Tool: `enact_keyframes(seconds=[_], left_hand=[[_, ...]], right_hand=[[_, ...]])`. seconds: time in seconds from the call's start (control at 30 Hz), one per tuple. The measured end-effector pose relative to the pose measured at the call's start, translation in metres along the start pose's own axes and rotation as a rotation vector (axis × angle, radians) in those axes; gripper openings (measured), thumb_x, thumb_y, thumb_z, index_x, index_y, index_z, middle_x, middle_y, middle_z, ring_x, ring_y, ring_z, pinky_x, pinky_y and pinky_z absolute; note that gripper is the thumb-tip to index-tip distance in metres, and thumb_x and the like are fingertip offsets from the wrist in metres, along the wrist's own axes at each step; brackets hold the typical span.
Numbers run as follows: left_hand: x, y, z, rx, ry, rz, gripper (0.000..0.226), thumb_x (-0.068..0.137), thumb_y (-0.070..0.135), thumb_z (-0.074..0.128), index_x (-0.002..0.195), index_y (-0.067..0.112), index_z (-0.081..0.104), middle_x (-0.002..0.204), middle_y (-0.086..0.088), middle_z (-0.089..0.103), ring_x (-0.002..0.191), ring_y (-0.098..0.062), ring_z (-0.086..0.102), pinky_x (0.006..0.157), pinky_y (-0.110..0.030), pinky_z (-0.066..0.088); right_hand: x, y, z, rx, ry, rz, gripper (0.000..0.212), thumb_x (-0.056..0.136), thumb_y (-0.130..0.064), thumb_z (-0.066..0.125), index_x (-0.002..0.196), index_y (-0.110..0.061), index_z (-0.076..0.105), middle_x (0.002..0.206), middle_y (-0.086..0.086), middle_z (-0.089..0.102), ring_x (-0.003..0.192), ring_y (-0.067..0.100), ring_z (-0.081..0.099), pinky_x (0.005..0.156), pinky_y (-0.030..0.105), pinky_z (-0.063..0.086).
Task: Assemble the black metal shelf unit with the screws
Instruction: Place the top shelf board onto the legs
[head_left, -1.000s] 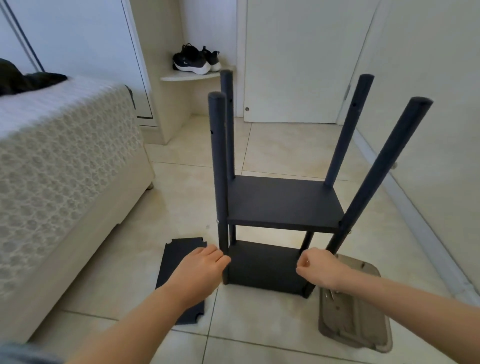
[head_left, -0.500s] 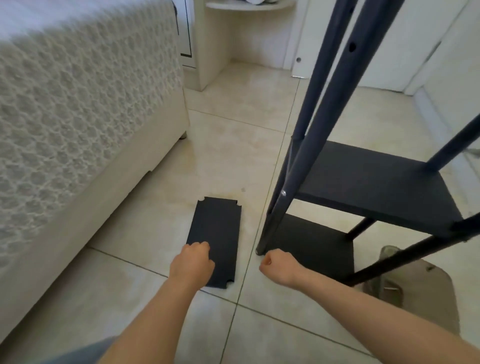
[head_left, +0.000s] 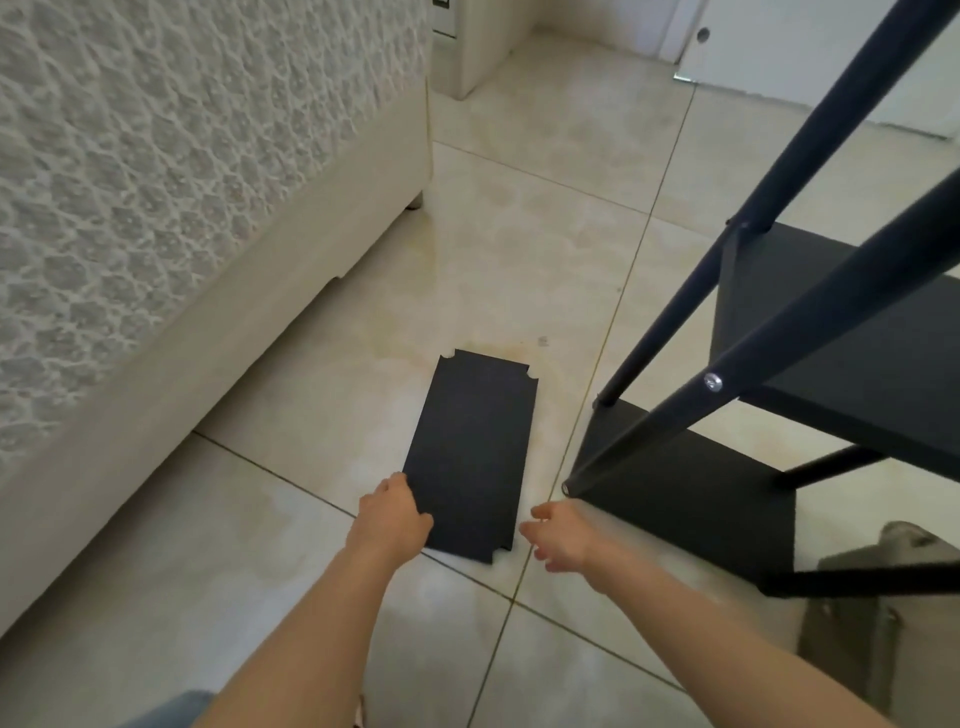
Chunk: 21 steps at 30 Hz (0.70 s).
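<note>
Here left hand (head_left: 392, 512) grips the shelf panel (head_left: 472, 447) by its left edge; right hand (head_left: 558, 538) hovers spread alongside.

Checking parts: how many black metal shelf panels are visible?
3: a loose black metal panel on the floor at the left hand; a lower panel and an upper panel fitted on the frame. Others may be hidden.

Bright, diffuse, even light. Pale sheen on floor tiles (head_left: 519, 218) beyond the loose black panel (head_left: 472, 457). Slight blur on right hand (head_left: 558, 540) beside the panel. Frame edges bowed.
</note>
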<state>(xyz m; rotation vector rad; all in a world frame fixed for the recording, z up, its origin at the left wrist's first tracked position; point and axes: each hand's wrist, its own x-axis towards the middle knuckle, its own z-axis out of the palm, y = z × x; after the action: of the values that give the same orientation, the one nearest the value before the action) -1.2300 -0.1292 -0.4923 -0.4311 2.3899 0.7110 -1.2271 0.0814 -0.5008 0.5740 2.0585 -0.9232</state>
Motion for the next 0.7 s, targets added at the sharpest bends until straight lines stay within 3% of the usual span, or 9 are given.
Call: enact_keyframes(seconds=[0.13,0.23,0.37,0.43,0.5,0.63,0.7], left_hand=[[0.005,-0.003,0.008,-0.085,-0.067,-0.011,0.066,0.094,0.013,0.063,0.151,0.007,0.031,0.147,-0.014,0.048,0.130,-0.032,0.051,0.103,-0.038,0.047],[0.007,-0.002,0.011,-0.133,-0.064,-0.005,0.073,0.093,0.010,0.064,0.155,0.006,0.026,0.153,-0.012,0.042,0.135,-0.031,0.047,0.109,-0.039,0.044],[0.008,0.000,0.011,-0.234,-0.123,-0.038,0.083,0.093,0.009,0.066,0.159,0.008,0.017,0.158,-0.012,0.036,0.138,-0.032,0.044,0.105,-0.036,0.044],[0.008,0.001,0.011,-0.275,-0.115,-0.053,0.083,0.092,0.008,0.068,0.158,0.008,0.018,0.157,-0.012,0.037,0.137,-0.033,0.045,0.106,-0.038,0.044],[0.009,0.001,0.009,-0.309,-0.071,-0.071,0.077,0.091,0.007,0.068,0.155,0.008,0.024,0.152,-0.014,0.042,0.132,-0.033,0.049,0.103,-0.040,0.047],[0.010,0.004,0.002,-0.445,0.067,-0.135,0.052,0.092,0.007,0.067,0.136,0.007,0.041,0.136,-0.016,0.046,0.113,-0.033,0.055,0.097,-0.043,0.051],[0.009,0.004,-0.002,-0.516,0.128,-0.177,0.038,0.094,0.009,0.066,0.125,0.009,0.044,0.129,-0.015,0.047,0.106,-0.032,0.056,0.091,-0.044,0.052]], right_hand=[[0.014,0.002,0.010,0.114,-0.056,0.059,0.059,0.097,-0.032,0.056,0.149,-0.017,0.034,0.116,0.000,0.054,0.088,0.012,0.059,0.060,0.021,0.049],[0.017,0.001,0.016,0.132,-0.081,0.087,0.050,0.095,-0.035,0.059,0.139,-0.016,0.042,0.096,-0.004,0.052,0.086,0.012,0.057,0.058,0.022,0.049],[0.016,-0.003,0.025,0.186,-0.089,0.118,0.048,0.093,-0.036,0.063,0.135,-0.018,0.046,0.090,-0.010,0.050,0.084,0.011,0.054,0.055,0.022,0.046],[0.014,-0.006,0.025,0.238,-0.078,0.140,0.054,0.093,-0.035,0.065,0.140,-0.018,0.044,0.099,-0.007,0.051,0.088,0.013,0.054,0.053,0.022,0.044],[0.012,-0.008,0.024,0.285,-0.075,0.152,0.056,0.093,-0.033,0.066,0.141,-0.017,0.043,0.106,-0.004,0.051,0.091,0.016,0.054,0.056,0.022,0.046],[0.004,-0.007,0.018,0.382,-0.071,0.090,0.048,0.095,-0.025,0.064,0.139,-0.013,0.048,0.107,-0.002,0.055,0.091,0.015,0.054,0.080,0.028,0.050],[-0.002,-0.008,0.012,0.441,-0.061,0.069,0.049,0.095,-0.024,0.065,0.139,-0.012,0.047,0.116,0.003,0.057,0.094,0.017,0.058,0.082,0.028,0.050]])
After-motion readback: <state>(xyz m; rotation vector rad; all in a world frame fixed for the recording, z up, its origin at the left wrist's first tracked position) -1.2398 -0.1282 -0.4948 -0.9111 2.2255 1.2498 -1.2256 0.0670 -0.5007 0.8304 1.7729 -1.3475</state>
